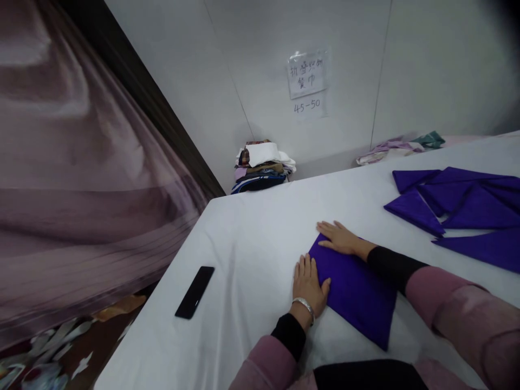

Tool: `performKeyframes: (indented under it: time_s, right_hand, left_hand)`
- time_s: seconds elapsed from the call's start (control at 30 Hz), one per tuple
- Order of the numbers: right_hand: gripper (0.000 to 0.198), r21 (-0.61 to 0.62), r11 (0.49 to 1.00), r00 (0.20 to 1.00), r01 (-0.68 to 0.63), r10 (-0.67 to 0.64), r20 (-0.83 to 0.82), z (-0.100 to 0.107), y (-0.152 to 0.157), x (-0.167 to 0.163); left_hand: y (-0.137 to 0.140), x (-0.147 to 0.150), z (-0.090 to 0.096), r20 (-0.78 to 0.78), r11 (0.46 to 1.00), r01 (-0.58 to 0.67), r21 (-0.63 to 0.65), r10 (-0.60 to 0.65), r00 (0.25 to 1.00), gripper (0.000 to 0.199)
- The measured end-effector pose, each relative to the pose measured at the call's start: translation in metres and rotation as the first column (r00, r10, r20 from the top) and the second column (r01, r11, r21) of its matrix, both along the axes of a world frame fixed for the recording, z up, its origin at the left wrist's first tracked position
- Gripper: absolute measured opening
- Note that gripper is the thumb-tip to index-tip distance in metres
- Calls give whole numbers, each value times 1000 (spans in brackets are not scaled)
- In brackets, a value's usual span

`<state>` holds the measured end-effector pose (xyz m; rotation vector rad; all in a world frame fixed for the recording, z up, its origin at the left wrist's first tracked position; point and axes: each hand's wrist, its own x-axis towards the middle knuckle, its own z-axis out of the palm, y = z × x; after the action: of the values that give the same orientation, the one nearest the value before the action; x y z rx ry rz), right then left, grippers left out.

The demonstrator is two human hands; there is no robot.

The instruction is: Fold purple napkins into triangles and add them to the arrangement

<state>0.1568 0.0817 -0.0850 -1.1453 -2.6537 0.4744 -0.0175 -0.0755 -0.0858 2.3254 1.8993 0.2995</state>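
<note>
A purple cloth napkin (357, 292), folded to a flat shape, lies on the white-covered table (255, 238) before me. My left hand (311, 284), with a silver bangle at the wrist, presses flat along the napkin's left edge, fingers stretched away from me. Across the napkin's far corner rests my right hand (338, 237), palm down and fingers spread. Part of the far edge is hidden under the right hand and forearm. Neither hand grips the cloth.
Several folded purple napkins (467, 197) lie at the right. A black phone (195, 292) is on the left side. Folded clothes (264, 167) are stacked beyond the far edge, below a handwritten sign (307, 73). A pink curtain (81, 179) hangs at the left.
</note>
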Motion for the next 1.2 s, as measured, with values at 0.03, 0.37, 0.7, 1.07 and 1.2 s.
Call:
performKeyframes:
  time_s: [0.03,0.37,0.7,1.07,1.2]
  right_hand:
    - [69,0,998,998,56,-56,3,0,10,6]
    - [58,-138,917,912,374,-391,-125,16,18,62]
    - [34,-41,919,912,392,-382,152,22,-53,141]
    - [17,-428,860,956,279,-290,40,46,-122,98]
    - [25,-297,918,939,262,-314,-140,51,-127,100]
  left_hand:
    - [0,0,0,-5,1000,-2,1,2,1000,66]
    - [1,-2,7,73,998,-8,-57,12,997,67]
    - [17,-26,22,138,974,-228,-13,228,964,39]
    - [100,-65,75,52,980,-190,63,187,981,30]
    - [62,-46,71,97,995,-60,85,52,994,30]
